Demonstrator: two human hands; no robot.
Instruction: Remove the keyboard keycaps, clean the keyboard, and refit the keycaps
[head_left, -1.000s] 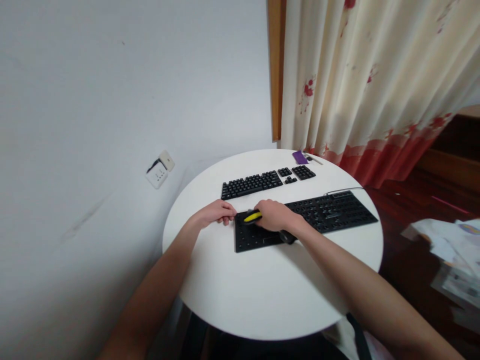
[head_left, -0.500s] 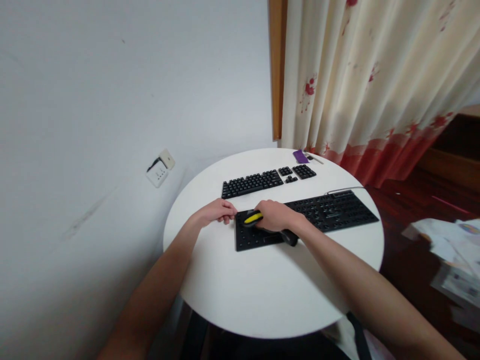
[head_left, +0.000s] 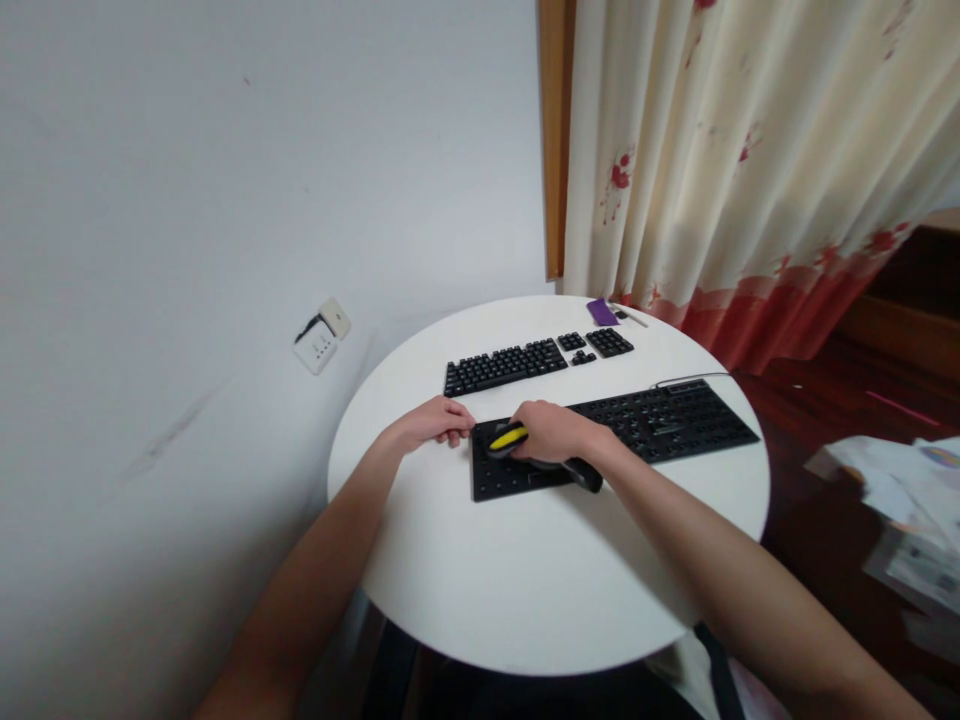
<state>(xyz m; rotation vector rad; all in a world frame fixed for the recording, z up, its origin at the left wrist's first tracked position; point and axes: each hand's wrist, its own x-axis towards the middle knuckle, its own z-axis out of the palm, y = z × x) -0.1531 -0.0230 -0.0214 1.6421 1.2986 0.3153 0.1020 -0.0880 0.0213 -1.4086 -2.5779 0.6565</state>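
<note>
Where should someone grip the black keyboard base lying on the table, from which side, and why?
Probably grip the black keyboard base by its two short ends, one hand coming from each side. It is long, slim and flat on the table, so holding both ends should keep it level. The left hand is already at the left end's far corner.

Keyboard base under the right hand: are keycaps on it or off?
Off: the keyboard base shows bare key positions; keycaps lie behind it.
</note>
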